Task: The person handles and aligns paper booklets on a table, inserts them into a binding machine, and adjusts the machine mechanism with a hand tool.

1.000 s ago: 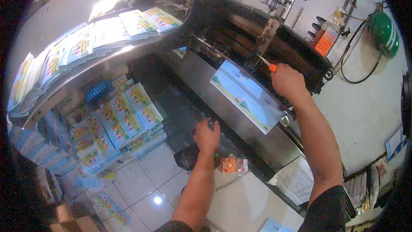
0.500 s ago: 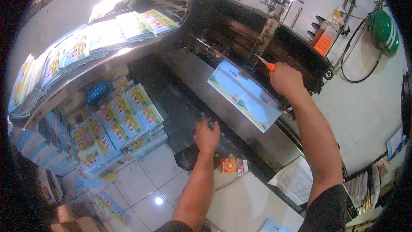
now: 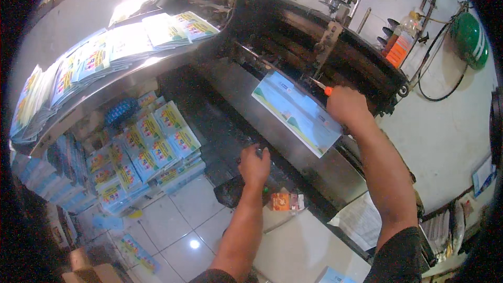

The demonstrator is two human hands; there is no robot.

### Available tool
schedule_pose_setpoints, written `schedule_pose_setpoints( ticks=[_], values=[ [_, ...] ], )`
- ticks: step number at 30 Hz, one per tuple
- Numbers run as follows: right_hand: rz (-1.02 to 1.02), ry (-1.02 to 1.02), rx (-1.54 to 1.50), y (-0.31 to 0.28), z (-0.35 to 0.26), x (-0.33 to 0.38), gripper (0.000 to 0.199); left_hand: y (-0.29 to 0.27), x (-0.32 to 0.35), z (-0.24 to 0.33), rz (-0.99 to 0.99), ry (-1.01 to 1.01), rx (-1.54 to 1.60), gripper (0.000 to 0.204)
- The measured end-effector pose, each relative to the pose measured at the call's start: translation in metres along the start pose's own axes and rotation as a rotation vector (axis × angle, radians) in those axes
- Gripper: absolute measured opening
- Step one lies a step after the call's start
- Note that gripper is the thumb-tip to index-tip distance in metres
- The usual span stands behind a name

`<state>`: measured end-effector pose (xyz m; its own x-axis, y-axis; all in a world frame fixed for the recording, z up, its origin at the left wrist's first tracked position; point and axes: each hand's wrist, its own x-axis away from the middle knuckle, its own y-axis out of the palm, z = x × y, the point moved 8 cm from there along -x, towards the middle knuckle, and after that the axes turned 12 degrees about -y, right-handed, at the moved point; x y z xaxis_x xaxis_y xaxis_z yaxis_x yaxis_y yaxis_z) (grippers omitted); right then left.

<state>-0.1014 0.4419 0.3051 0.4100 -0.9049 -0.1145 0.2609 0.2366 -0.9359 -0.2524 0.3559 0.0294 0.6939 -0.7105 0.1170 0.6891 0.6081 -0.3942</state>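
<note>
My right hand [image 3: 348,106] is closed round an orange-handled tool [image 3: 328,90]. Its thin pointed metal shaft reaches toward the upright metal head [image 3: 328,42] of a dark machine. Beneath that hand, a light-blue printed booklet sheet [image 3: 293,115] lies spread on the machine's sloping metal plate [image 3: 236,89]; its upper edge runs under the machine's bar. My left hand [image 3: 255,166] is lower down by the machine's dark lower bed [image 3: 209,126]. Its fingers curl round a small dark knob-like part [image 3: 259,152], mostly hidden by the hand.
Stacked printed booklets [image 3: 152,141] stand on the left beside the tiled floor [image 3: 183,220], and more lie along a metal shelf [image 3: 99,89]. A small orange box [image 3: 281,202] rests near my left wrist. An orange-labelled bottle [image 3: 402,39] and a green helmet-like object [image 3: 469,41] are at the upper right.
My right hand has moved slightly down and left with the orange-handled tool. The booklet sheet has shifted a little up and left on the plate. My left hand has barely moved.
</note>
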Motion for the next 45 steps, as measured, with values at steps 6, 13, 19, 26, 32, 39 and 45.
schedule_pose_setpoints(
  ticks=[6,13,19,26,32,39,45],
  values=[
    [0.012,0.024,-0.021,-0.016,-0.012,-0.004,0.030,0.000,-0.001,-0.002,0.013,0.012,0.001,0.040],
    [0.024,0.038,-0.018,-0.015,-0.018,-0.016,0.032,-0.002,-0.002,-0.002,0.010,0.016,0.037,0.040],
    [-0.032,-0.032,0.081,-0.006,-0.026,-0.017,0.028,-0.003,-0.002,-0.003,-0.003,-0.017,0.017,0.041],
    [0.012,-0.042,0.137,-0.002,-0.022,-0.021,0.027,0.005,-0.004,-0.010,-0.025,-0.015,0.012,0.041],
    [-0.041,-0.040,0.132,0.002,-0.022,-0.021,0.028,0.001,-0.003,-0.007,-0.016,-0.018,0.016,0.041],
    [-0.063,-0.024,0.106,-0.005,-0.025,-0.013,0.030,0.002,-0.001,-0.004,-0.018,0.027,0.037,0.041],
    [-0.049,-0.060,0.148,-0.005,-0.025,-0.016,0.029,0.002,-0.002,-0.004,-0.011,0.028,0.042,0.040]
  ],
)
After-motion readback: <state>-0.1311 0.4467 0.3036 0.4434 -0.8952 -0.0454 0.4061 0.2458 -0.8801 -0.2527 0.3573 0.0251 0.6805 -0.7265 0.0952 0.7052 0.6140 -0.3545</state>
